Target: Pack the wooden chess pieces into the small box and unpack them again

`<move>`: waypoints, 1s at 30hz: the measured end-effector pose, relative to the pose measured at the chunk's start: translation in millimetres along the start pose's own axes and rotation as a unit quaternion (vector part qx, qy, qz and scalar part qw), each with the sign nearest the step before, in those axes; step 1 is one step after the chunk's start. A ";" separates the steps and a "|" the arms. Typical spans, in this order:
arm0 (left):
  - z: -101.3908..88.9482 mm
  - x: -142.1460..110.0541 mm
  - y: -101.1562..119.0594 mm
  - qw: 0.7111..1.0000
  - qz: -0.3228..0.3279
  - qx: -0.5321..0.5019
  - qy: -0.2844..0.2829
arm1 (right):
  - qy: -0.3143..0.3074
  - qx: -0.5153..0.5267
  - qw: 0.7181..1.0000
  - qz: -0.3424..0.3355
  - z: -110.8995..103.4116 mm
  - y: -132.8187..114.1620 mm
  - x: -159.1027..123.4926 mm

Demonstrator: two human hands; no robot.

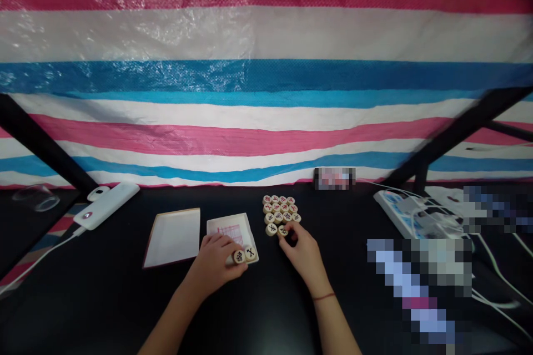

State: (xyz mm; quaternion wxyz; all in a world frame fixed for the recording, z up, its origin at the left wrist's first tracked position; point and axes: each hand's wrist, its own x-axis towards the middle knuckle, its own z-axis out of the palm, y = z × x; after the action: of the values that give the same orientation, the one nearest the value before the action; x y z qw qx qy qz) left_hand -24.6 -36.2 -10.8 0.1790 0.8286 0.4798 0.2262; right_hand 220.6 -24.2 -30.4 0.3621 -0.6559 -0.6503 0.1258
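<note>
Several round Chinese chess pieces (pixel 278 208) with red or black characters lie in close rows on the black table. At the near row, my right hand (pixel 303 249) has its thumb and index finger closed about a black-marked chess piece (pixel 282 231). To the left, a shallow white box (pixel 247 226) holds a paper with a red grid print. My left hand (pixel 219 259) reaches over the box's near side, its fingers curled around a chess piece (pixel 239 257). Right beside that piece, another chess piece (pixel 250 253) shows in the box's near right corner.
An open box lid (pixel 174 237) lies left of the box. Farther left is a white power bank-like device (pixel 107 206) with a cable. A power strip (pixel 395 216) with tangled cables sits at the right. Striped sheeting (pixel 266 77) hangs behind, with black frame bars (pixel 50 144) at the sides.
</note>
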 end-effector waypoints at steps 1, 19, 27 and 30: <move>-0.2 -0.1 -0.1 1.000 0.001 -0.003 0.001 | -0.001 0.002 1.000 -0.001 -0.2 0.1 0.1; -3.9 0.1 3.7 0.999 -0.011 0.012 -0.037 | 0.032 0.055 0.998 -0.017 -3.1 -6.3 0.2; -6.5 1.6 3.9 0.997 -0.031 0.005 -0.065 | -0.196 0.130 0.968 -0.084 10.1 -50.5 -12.2; -10.1 1.0 8.1 0.997 -0.024 0.009 -0.073 | -0.209 0.125 0.966 -0.088 15.4 -53.3 -14.7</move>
State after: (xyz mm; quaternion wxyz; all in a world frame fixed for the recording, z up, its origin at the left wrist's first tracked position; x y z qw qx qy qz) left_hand -23.9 -38.3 1.9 0.2111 0.8330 0.4869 0.1567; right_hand 168.4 -39.1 -11.7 0.3072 -0.5050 -0.7456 0.3078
